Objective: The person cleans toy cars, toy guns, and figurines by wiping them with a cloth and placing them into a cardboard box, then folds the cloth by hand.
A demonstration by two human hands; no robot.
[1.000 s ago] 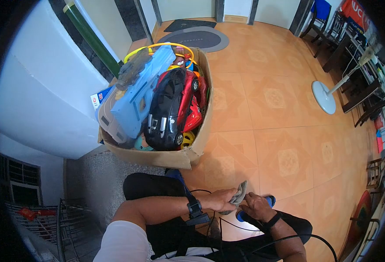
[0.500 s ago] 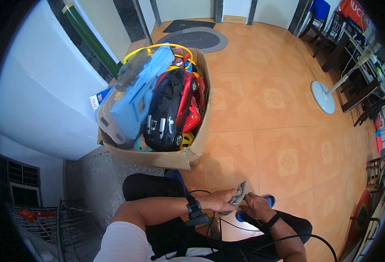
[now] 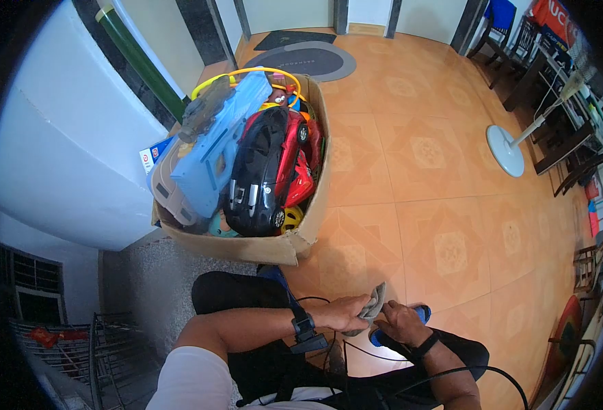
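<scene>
My left hand (image 3: 346, 314) is closed around a crumpled grey cloth (image 3: 374, 304), which sticks up past the fingers. Just to the right, my right hand (image 3: 404, 324) has its fingers curled in, tips close to the cloth's edge; what they hold, if anything, is hidden. Both hands are low in the view, above my knees. Beyond them stands an open cardboard box (image 3: 260, 251) heaped with toys. On top lie a black and red toy car (image 3: 259, 171) and a light blue plastic piece (image 3: 216, 154).
Black cables (image 3: 479, 370) run across my lap and wrists. A pedestal fan (image 3: 506, 152) stands on the tiled floor to the right, near chairs and a table. A grey mat (image 3: 301, 61) lies behind the box. Metal railings (image 3: 103, 355) are at lower left.
</scene>
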